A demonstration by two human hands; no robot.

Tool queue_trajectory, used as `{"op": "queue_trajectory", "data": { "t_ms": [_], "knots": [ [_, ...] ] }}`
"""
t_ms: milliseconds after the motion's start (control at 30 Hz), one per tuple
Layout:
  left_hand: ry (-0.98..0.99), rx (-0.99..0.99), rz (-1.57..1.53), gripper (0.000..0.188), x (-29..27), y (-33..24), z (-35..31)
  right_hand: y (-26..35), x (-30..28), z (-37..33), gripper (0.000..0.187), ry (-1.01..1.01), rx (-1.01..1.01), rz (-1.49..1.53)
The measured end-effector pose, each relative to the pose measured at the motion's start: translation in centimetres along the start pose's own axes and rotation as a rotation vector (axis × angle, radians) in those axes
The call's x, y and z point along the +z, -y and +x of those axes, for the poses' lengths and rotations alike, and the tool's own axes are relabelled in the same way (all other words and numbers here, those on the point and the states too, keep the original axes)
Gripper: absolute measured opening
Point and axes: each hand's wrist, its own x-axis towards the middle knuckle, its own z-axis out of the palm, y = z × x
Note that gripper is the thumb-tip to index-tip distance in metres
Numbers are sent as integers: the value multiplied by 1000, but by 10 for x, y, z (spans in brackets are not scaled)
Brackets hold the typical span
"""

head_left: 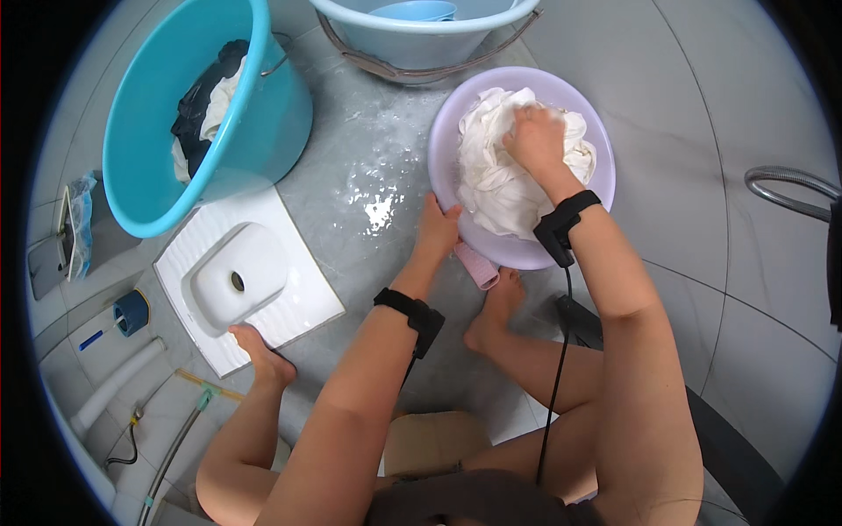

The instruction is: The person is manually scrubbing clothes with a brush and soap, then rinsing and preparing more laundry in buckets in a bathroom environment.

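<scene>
A pale lavender basin (pixel 605 167) stands on the wet floor, heaped with wet white cloth (pixel 500 188). My right hand (pixel 537 145) reaches over the near rim and is closed on the upper part of the cloth, its fingers slightly blurred. At the basin's lower left edge, my left hand (pixel 437 230) grips the rim, with its thumb on the basin side; some of its fingertips are hidden. Just under that rim, by my right foot, a pink textured piece (pixel 478 266) pokes out, partly covered by the basin.
A large turquoise tub (pixel 281 123) with dark and white cloth stands far left. Beyond the basin is a light blue tub (pixel 403 48) with a brown handle. A white squat toilet (pixel 298 289) lies left, and a metal hose (pixel 789 174) sticks out right.
</scene>
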Motion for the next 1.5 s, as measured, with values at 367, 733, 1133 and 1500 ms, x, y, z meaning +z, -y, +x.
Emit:
{"op": "queue_trajectory", "data": {
  "t_ms": [367,733,1133,1500],
  "knots": [
    [106,-118,-35,36,5,-27,-11,-6,57,11,95,141,115,-25],
    [103,-86,-1,40,23,-23,-20,-18,20,-28,86,465,86,99],
    [86,-158,-139,54,52,11,-68,-147,14,-83,39,-111,97,-212],
    [-252,20,31,38,10,-22,-13,-188,84,-93,55,-187,834,1537]
  ]
}}
